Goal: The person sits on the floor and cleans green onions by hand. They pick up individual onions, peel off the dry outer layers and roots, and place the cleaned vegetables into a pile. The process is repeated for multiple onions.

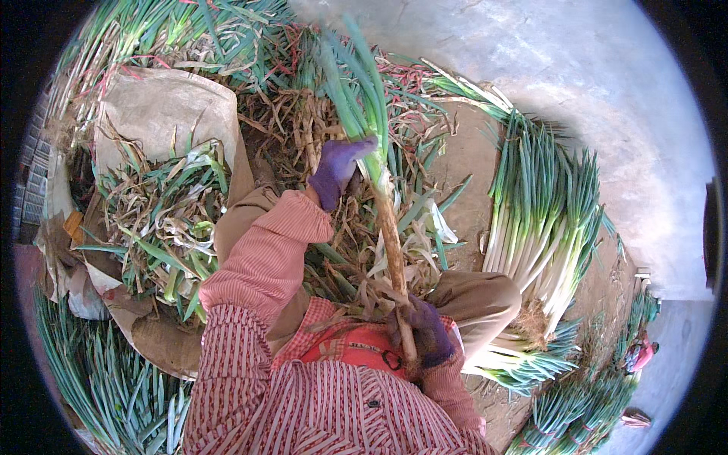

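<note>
A long green onion [389, 227] with a brown, dry-skinned stalk and green leaves runs upright through the middle of the head view. My left hand [341, 168], in a purple glove, grips it where the leaves fan out, with the thumb across the leaf bases. Lower down, near my lap, my right hand [424, 333], in a dark purple glove, is closed round the root end. Under and beyond the stalk lie dry husks and leaf scraps [347, 227]. To the right, a stack of clean green onions [529, 227] shows white stalks and green tops.
A cloth sack [170, 102] with leaf trimmings [165, 222] stands at the left. Untrimmed green onions [170, 28] lie along the top left, more leaves [114, 369] at the bottom left. Tied bundles [557, 409] lie at the lower right; another person [641, 355] is far off at the right.
</note>
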{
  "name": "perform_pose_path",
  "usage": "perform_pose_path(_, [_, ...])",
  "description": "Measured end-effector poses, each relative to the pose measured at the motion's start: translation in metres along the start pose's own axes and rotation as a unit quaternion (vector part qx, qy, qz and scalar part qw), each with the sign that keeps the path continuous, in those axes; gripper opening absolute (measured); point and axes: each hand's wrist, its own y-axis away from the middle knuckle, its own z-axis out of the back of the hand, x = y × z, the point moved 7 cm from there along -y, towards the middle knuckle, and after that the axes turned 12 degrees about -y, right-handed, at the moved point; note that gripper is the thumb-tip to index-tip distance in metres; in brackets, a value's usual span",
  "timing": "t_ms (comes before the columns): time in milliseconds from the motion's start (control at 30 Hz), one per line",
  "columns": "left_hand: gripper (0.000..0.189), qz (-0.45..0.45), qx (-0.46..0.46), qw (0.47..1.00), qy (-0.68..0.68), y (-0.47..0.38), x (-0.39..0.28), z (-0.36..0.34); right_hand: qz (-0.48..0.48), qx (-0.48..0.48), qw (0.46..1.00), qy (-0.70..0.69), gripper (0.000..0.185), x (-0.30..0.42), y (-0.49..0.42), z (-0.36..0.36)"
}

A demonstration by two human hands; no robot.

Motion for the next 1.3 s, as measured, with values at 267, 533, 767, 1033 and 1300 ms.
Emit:
perform_pose_path(267, [0.022,-0.149,-0.039,0.957,-0.247,0.034,-0.027,-0.007,0.245,0.009,0.871,0.425,0.029,0.059,-0.021,-0.019])
perform_pose_path(533, [0.021,0.287,0.072,0.94,-0.172,0.195,0.101,-0.08,0.135,-0.097,0.985,-0.054,0.029,0.071,-0.097,0.024])
perform_pose_path(767, [0.037,0.042,0.383,0.806,-0.449,0.146,0.081,-0.014,0.074,-0.086,0.99,-0.088,0.024,0.07,-0.023,0.009])
perform_pose_path(1033, [0.031,0.052,0.121,0.991,0.028,0.023,-0.035,-0.012,0.208,0.003,0.938,0.276,0.02,0.046,-0.025,-0.023])
perform_pose_path(1300, [0.035,0.037,0.102,0.994,0.012,0.021,-0.039,-0.03,0.236,-0.043,0.942,0.233,0.022,0.141,-0.123,-0.055])
